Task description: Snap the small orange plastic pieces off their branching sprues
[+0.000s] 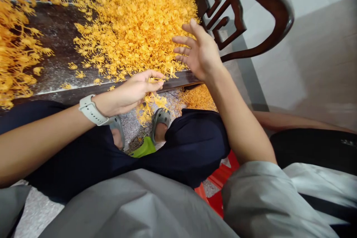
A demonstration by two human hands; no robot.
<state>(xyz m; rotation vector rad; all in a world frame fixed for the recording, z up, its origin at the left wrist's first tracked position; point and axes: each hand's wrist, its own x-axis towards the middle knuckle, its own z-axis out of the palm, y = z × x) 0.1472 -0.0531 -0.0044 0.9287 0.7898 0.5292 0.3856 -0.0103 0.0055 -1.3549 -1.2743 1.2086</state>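
My left hand [136,91], with a pale watch strap on its wrist, pinches a branching strand of small orange-yellow plastic figures [158,101]. The strand dangles below the fingers, and part of it is hidden by the palm. To the right, my right hand [202,52] is raised with its fingers spread and nothing in them, over the right edge of a big heap of loose orange-yellow figures [145,26]. These spidery, many-legged pieces lie on a dark wooden bench [57,31], with several strays near its front edge.
At the bench's left sits a tangle of orange strands [16,52]. More orange pieces [199,96] lie low behind my right knee. A curved wooden armrest [279,15] bounds the right side. Something red [220,174] is beneath me. Another person's arm [292,121] is close at right.
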